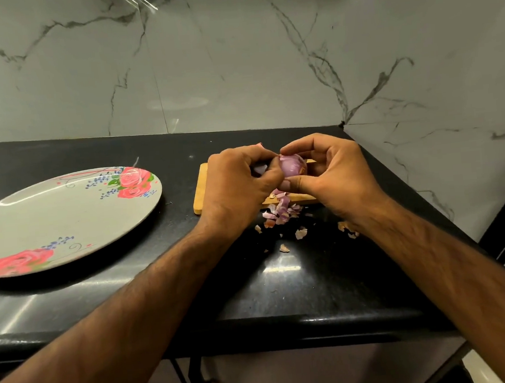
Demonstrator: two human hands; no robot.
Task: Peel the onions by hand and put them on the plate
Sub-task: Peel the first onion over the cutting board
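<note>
Onion: we pinch it in both hands, left hand and right hand, fingers curled round it, above the board. Peels lie below. Plate: well left, on the counter.

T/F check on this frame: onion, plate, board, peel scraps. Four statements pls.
1. The left hand and right hand both hold the small purple onion. True.
2. The oval floral plate already carries an onion. False: no onion lies on it.
3. Loose purple peel scraps lie on the black countertop by the wooden cutting board. True.
4. The plate lies right of the board. False: it lies to its left.
</note>
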